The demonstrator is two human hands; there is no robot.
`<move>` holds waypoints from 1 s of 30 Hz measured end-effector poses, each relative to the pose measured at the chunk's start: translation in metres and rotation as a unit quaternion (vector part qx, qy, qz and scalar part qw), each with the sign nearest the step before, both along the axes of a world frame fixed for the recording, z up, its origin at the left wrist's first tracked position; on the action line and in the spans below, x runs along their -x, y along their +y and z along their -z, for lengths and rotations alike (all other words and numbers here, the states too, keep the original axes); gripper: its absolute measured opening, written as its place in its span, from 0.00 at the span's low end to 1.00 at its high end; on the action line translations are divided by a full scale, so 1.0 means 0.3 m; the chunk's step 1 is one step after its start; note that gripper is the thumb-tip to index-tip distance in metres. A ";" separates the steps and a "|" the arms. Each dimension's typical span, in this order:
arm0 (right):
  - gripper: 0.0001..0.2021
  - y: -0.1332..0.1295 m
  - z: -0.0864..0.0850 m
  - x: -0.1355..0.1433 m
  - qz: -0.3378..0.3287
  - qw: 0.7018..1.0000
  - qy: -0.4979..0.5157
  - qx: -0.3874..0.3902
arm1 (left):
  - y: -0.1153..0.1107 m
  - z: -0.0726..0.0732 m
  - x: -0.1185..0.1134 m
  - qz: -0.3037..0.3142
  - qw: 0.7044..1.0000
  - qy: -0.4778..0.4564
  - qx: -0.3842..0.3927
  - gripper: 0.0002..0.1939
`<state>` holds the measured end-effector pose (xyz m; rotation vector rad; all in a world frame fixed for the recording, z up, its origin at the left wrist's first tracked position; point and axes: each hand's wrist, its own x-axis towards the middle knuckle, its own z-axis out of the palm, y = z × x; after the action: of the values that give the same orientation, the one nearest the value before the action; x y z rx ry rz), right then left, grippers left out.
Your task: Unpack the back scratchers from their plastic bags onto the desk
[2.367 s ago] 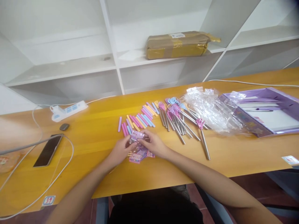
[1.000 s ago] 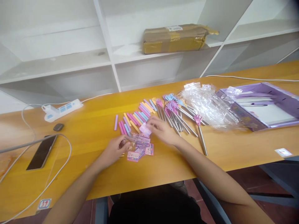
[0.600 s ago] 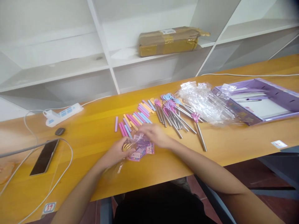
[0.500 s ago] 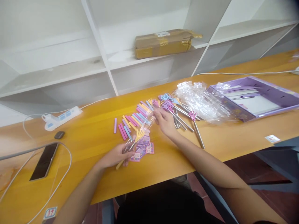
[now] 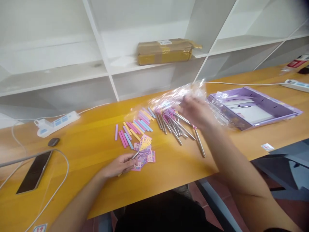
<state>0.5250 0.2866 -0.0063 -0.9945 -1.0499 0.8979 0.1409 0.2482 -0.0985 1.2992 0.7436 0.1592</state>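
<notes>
Yellow back scratcher is being held in the left hand, its fingers closed around the metal rod, the clawed end being kept above overlapping printed cards on the desk. No wrapping is being shown around that end. Clear plastic bags are being overlapped by the right hand; loose plastic is being spread beside it, but the hand is being blurred, so how far its fingers are open, and whether plastic is being gripped, cannot be told. As for progress, only one scratcher is being handled; the other scratchers are being left in a pile, claws partly hidden by plastic, and the short coloured sticks are being left untouched in loose rows. No scratcher is clearly being shown inside a bag, so much is being judged as left undone.
</notes>
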 end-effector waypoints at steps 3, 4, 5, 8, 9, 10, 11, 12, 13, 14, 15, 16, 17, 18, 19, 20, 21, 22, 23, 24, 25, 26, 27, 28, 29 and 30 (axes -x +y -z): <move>0.15 0.082 -0.127 -0.260 0.111 0.993 0.044 0.021 | 0.008 -0.003 0.010 -0.010 0.999 -0.035 0.025 0.21; 0.17 0.107 -0.159 -0.344 0.145 0.989 0.032 0.004 | 0.011 -0.004 0.014 -0.014 0.998 -0.044 0.034 0.21; 0.18 0.130 -0.182 -0.420 0.168 0.986 0.002 -0.007 | 0.013 -0.003 0.019 -0.018 0.998 -0.051 0.041 0.20; 0.15 0.194 -0.187 -0.583 0.220 0.963 -0.153 0.035 | 0.020 0.004 0.033 -0.033 0.996 -0.060 0.054 0.20; 0.14 0.216 -0.169 -0.613 0.240 0.943 -0.216 0.086 | 0.022 0.007 0.037 -0.036 0.996 -0.061 0.057 0.20; 0.14 0.240 -0.143 -0.633 0.257 0.915 -0.275 0.145 | 0.024 0.009 0.040 -0.039 0.996 -0.062 0.059 0.19; 0.15 0.263 -0.111 -0.643 0.270 0.884 -0.324 0.200 | 0.025 0.011 0.041 -0.042 0.995 -0.064 0.060 0.19; 0.16 0.286 -0.076 -0.647 0.278 0.856 -0.360 0.245 | 0.027 0.012 0.041 -0.044 0.995 -0.066 0.061 0.19; 0.16 0.308 -0.041 -0.647 0.278 0.836 -0.383 0.277 | 0.028 0.013 0.040 -0.046 0.995 -0.069 0.064 0.18; 0.15 0.326 -0.009 -0.644 0.279 0.826 -0.394 0.291 | 0.029 0.014 0.038 -0.048 0.994 -0.074 0.066 0.18; 0.14 0.342 0.019 -0.640 0.285 0.823 -0.397 0.289 | 0.030 0.014 0.036 -0.050 0.993 -0.079 0.071 0.17; 0.12 0.352 0.041 -0.635 0.296 0.822 -0.400 0.276 | 0.031 0.013 0.034 -0.054 0.992 -0.087 0.078 0.16; 0.10 0.356 0.056 -0.627 0.314 0.818 -0.406 0.260 | 0.031 0.012 0.033 -0.057 0.990 -0.099 0.086 0.15; 0.08 0.352 0.066 -0.614 0.336 0.814 -0.410 0.239 | 0.031 0.010 0.033 -0.058 0.988 -0.111 0.093 0.16; 0.05 0.336 0.070 -0.593 0.360 0.814 -0.404 0.213 | 0.030 0.006 0.034 -0.057 0.986 -0.120 0.097 0.17; 0.03 0.307 0.072 -0.560 0.368 0.824 -0.389 0.184 | 0.027 0.000 0.036 -0.054 0.987 -0.122 0.094 0.20; 0.03 0.263 0.074 -0.512 0.340 0.849 -0.371 0.162 | 0.022 -0.008 0.038 -0.049 0.989 -0.114 0.080 0.22; 0.02 0.203 0.077 -0.445 0.278 0.883 -0.349 0.148 | 0.014 -0.017 0.037 -0.041 0.994 -0.088 0.051 0.25; 0.02 0.129 0.084 -0.361 0.165 0.921 -0.326 0.136 | 0.002 -0.027 0.034 -0.031 0.999 -0.044 0.007 0.27; 0.03 0.043 0.093 -0.260 -0.008 0.938 -0.311 0.150 | -0.015 -0.037 0.027 -0.024 0.998 0.013 -0.053 0.28; 0.07 -0.048 0.106 -0.147 -0.157 0.930 -0.294 0.158 | -0.036 -0.045 0.015 -0.018 0.989 0.075 -0.125 0.27; 0.12 -0.140 0.121 -0.030 -0.254 0.915 -0.277 0.147 | -0.064 -0.049 -0.002 -0.009 0.970 0.132 -0.202 0.26; 0.15 -0.227 0.138 0.085 -0.318 0.906 -0.248 0.128 | -0.095 -0.051 -0.021 0.000 0.945 0.169 -0.280 0.25; 0.15 -0.303 0.155 0.189 -0.352 0.907 -0.203 0.107 | -0.130 -0.049 -0.043 0.018 0.918 0.180 -0.352 0.25; 0.12 -0.367 0.170 0.277 -0.389 0.901 -0.173 0.088 | -0.167 -0.045 -0.064 0.046 0.892 0.168 -0.417 0.24; 0.16 -0.417 0.182 0.345 -0.387 0.905 -0.163 0.074 | -0.203 -0.040 -0.084 0.068 0.864 0.145 -0.478 0.23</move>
<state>0.4215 0.1616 -0.0609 -0.8650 -1.7414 1.5057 0.1660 0.1874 -0.0865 2.3619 0.8561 0.2348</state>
